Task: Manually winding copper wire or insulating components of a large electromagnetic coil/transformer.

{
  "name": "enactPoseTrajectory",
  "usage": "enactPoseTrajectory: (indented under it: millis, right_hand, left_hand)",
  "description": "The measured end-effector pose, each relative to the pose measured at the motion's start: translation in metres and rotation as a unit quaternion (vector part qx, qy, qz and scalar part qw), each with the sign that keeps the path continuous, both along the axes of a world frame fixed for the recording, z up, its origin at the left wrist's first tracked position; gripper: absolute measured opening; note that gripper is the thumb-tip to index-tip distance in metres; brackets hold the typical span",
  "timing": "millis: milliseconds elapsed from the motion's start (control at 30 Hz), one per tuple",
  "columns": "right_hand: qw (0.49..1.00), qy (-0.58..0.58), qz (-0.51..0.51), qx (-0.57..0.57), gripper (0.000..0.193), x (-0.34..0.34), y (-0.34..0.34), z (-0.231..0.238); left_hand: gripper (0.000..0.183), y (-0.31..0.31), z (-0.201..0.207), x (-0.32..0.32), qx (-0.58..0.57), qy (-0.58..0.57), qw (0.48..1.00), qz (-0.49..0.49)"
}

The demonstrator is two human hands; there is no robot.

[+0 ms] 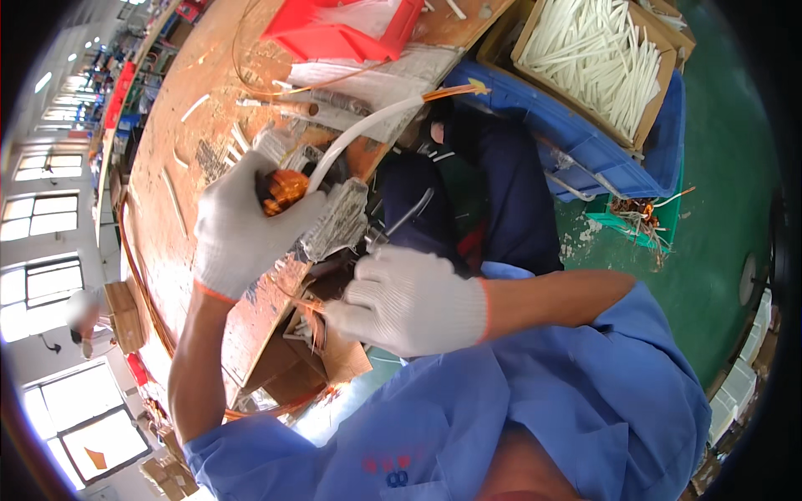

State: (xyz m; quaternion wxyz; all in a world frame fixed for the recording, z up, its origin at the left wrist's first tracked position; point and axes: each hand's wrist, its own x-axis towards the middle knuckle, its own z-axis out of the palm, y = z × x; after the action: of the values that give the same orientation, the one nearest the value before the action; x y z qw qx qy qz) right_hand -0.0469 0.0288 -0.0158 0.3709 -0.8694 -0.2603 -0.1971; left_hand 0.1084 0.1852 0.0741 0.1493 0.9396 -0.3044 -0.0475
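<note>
One ribbed-knit-gloved left hand (251, 224) grips a glossy, rounded copper-coloured coil (285, 190).

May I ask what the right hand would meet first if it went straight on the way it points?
The right hand would probably meet the copper-coloured strands first; they lie close ahead and may already touch it, though depth is unclear.

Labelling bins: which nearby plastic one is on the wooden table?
The red open plastic bin; the blue rectangular plastic crate and green open plastic bin are off the table.
</note>
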Motion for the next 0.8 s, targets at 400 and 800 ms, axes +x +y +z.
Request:
enactPoseTrajectory:
  millis: [400,800]
  right_hand:
    - [0.943,-0.258,-0.145,-0.149,0.067,0.05,-0.047,0.009]
    - [0.973,-0.163,-0.155,0.048,0.066,0.082,-0.044,-0.021]
  left_hand:
    - [0.089,0.007,0.047,-0.025,-0.128,0.167,0.975,-0.072]
    - [0.046,0.001,0.006,0.005,0.042,-0.093,0.973,-0.206]
